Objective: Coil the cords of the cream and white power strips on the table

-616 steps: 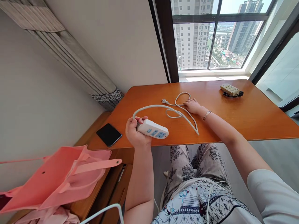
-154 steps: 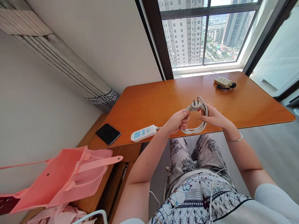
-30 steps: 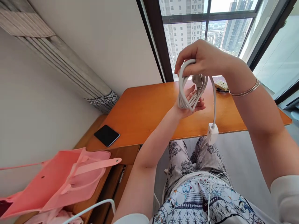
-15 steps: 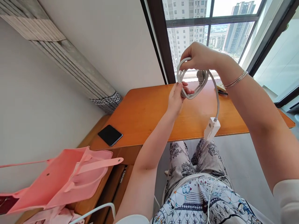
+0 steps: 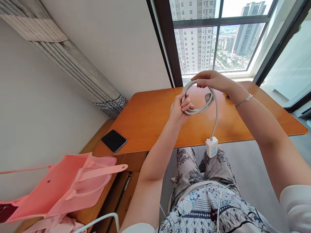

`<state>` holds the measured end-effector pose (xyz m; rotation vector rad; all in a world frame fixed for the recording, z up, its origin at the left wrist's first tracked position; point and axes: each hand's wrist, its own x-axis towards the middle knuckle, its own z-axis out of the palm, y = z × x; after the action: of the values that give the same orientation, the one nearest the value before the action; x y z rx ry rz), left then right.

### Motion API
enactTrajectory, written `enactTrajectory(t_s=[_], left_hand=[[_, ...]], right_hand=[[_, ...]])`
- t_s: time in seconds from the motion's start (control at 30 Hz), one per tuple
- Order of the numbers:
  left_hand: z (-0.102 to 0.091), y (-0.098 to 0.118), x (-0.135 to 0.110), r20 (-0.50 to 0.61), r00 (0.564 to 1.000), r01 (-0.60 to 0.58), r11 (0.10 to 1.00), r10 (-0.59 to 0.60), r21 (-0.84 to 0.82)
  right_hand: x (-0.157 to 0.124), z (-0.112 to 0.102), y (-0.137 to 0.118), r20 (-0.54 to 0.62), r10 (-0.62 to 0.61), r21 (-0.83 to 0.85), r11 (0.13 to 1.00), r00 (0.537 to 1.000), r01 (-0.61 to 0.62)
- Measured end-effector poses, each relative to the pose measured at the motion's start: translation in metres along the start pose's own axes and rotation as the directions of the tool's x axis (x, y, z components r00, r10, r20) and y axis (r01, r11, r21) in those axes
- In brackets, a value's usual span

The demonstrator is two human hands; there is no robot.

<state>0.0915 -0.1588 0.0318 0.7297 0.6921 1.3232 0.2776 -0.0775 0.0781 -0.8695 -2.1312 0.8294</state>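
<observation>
A white power strip cord is wound into a coil (image 5: 202,105) held in the air above the orange wooden table (image 5: 150,119). My left hand (image 5: 179,108) grips the coil's left side with closed fingers. My right hand (image 5: 211,81) pinches the top of the coil. The plug (image 5: 208,96) sits inside the loop. The white power strip body (image 5: 212,146) hangs from the cord below the table's front edge, over my lap.
A black phone (image 5: 113,140) lies at the table's near left corner. A pink bag (image 5: 65,184) rests on a lower wooden unit to the left. A rolled mat (image 5: 80,64) leans on the wall. A window is behind the table.
Both hands have come down from near face height toward the table with the coil. The loop has opened wider and the hanging strip has dropped lower and turned.
</observation>
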Motion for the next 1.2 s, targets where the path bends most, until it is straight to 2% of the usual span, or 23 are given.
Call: enactTrajectory(t_s=[0.13,0.33,0.37,0.43,0.5,0.53,0.57,0.6,0.63,0.67,0.73,0.8,0.87,1.03,1.2], left_hand=[[-0.004,0.009,-0.008,-0.006,1.0,-0.021,1.0,0.021,0.004],[0.0,0.016,-0.02,-0.052,0.995,-0.082,0.994,0.085,0.073],[0.001,0.017,-0.021,-0.06,0.992,-0.104,0.992,0.109,0.077],[0.0,0.018,-0.022,-0.081,0.986,-0.142,0.987,0.148,0.081],[-0.003,0.018,-0.021,-0.096,0.982,-0.153,0.985,0.161,0.083],[-0.004,0.018,-0.021,-0.097,0.983,-0.15,0.985,0.158,0.083],[-0.006,0.018,-0.021,-0.093,0.984,-0.143,0.986,0.151,0.082],[-0.008,0.017,-0.021,-0.083,0.987,-0.132,0.988,0.139,0.082],[-0.009,0.016,-0.021,-0.066,0.991,-0.114,0.99,0.12,0.084],[-0.01,0.014,-0.022,-0.042,0.995,-0.088,0.992,0.092,0.089],[-0.011,0.011,-0.026,0.01,1.0,-0.022,0.995,0.021,0.099],[-0.01,0.009,-0.029,0.036,0.999,0.027,0.996,-0.031,0.084],[-0.009,0.008,-0.032,0.028,0.999,0.035,0.999,-0.036,0.027],[-0.005,0.008,-0.032,0.008,1.0,-0.003,0.989,0.004,-0.148],[0.002,0.001,-0.032,-0.05,0.992,-0.12,0.972,0.112,-0.201]], right_hand=[[-0.029,0.012,0.003,-0.034,-0.032,-0.036,0.999,0.999,0.031],[-0.067,0.019,-0.002,-0.054,0.172,0.047,0.984,0.984,-0.17],[-0.074,0.023,-0.001,-0.023,0.201,0.074,0.977,0.979,-0.199],[-0.087,0.031,0.003,0.114,0.231,0.148,0.958,0.966,-0.246],[-0.099,0.039,0.004,0.232,0.22,0.22,0.937,0.947,-0.272],[-0.103,0.041,0.004,0.209,0.21,0.257,0.931,0.955,-0.26],[-0.106,0.041,0.003,0.121,0.201,0.29,0.93,0.972,-0.228],[-0.107,0.039,0.001,-0.018,0.193,0.313,0.933,0.981,-0.178],[-0.106,0.035,-0.001,-0.175,0.186,0.321,0.939,0.967,-0.123],[-0.103,0.031,-0.004,-0.313,0.179,0.313,0.947,0.933,-0.077],[-0.095,0.021,-0.006,-0.477,0.167,0.27,0.962,0.863,-0.037],[-0.088,0.017,-0.003,-0.523,0.167,0.244,0.969,0.836,-0.041],[-0.084,0.022,0.004,-0.511,0.168,0.254,0.967,0.843,-0.039],[-0.092,0.062,0.021,-0.471,0.142,0.332,0.943,0.871,0.026],[-0.097,0.096,0.021,-0.46,0.184,0.529,0.842,0.869,0.102]])
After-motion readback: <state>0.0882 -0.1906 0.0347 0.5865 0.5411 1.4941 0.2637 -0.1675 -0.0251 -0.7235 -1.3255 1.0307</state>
